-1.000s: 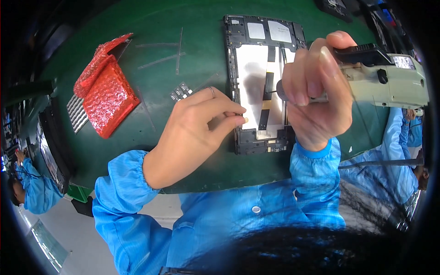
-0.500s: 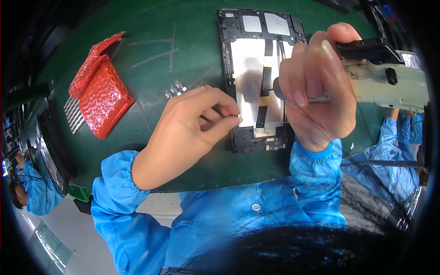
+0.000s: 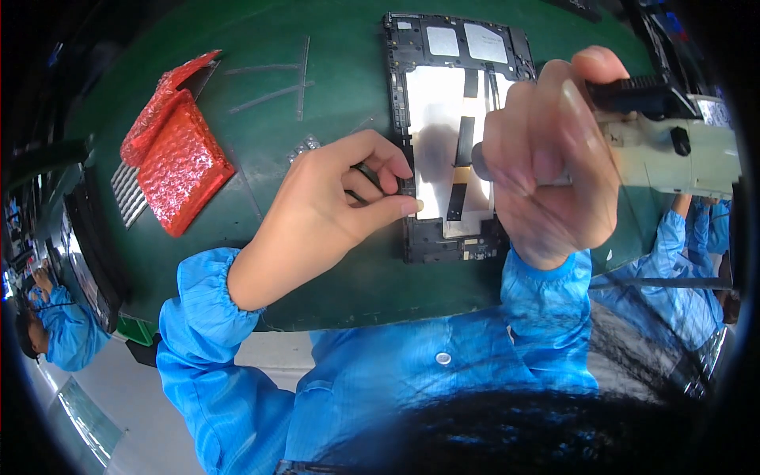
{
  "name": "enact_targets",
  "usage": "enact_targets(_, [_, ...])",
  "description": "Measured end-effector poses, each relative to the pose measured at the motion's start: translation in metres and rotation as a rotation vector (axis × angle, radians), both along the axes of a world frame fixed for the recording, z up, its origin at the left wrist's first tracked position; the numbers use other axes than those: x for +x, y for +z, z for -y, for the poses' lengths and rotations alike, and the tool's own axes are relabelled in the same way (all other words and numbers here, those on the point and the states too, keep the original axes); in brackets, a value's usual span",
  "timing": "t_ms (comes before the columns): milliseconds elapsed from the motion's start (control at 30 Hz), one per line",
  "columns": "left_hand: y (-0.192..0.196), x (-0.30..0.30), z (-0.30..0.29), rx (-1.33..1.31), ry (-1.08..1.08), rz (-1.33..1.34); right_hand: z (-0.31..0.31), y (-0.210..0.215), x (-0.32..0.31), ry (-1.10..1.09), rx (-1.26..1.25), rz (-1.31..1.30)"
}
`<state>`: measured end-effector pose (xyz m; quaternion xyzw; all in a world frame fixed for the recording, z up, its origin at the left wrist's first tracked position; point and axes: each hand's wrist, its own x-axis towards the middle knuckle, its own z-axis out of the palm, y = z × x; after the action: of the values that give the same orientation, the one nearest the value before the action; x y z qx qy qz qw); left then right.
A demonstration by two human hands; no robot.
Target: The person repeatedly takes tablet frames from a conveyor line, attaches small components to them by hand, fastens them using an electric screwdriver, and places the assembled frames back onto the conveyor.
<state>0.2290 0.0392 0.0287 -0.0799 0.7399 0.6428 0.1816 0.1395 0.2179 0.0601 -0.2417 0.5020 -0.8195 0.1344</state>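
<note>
A flat tablet-like device [image 3: 435,142] lies opened on the green table, with a black frame, a silvery middle plate and dark strips across it. At its lower left edge is my left hand [image 3: 328,186], fingers curled and thumb bent in. Something thin and dark [image 3: 366,171] shows among those fingers; its kind is unclear. My right hand [image 3: 554,158], smeared by motion, wraps round a pale electric screwdriver [image 3: 665,150] with a black lever [image 3: 645,95], above the device's right side. The screwdriver's tip is hidden behind that hand.
Red bubble wrap [image 3: 186,162] lies at the left, over a ridged silvery piece [image 3: 131,194]. Thin clear strips [image 3: 269,70] and a small tray of little parts [image 3: 305,147] lie between it and the device. Other people in blue sleeves [image 3: 71,336] are at both sides.
The device appears slightly farther right in view. My left index finger has lifted away from the thumb. The right hand and screwdriver have shifted slightly.
</note>
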Motion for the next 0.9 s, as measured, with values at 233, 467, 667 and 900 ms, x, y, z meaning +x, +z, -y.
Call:
enact_targets(233, [-0.005,0.002,0.004,0.168,0.021,0.175,0.001,0.012,0.019,-0.029,0.046,0.132])
enact_targets(467, [0.002,0.007,-0.001,-0.067,0.011,-0.083,-0.002,0.011,0.018,-0.042,0.104,0.15])
enact_targets(667, [-0.013,0.007,-0.018,-0.528,0.054,-0.71,-0.004,0.002,0.015,0.08,0.014,-0.03])
enact_targets(900, [-0.019,0.006,-0.017,-0.568,0.065,-0.898,-0.004,0.008,0.023,0.086,0.08,0.019])
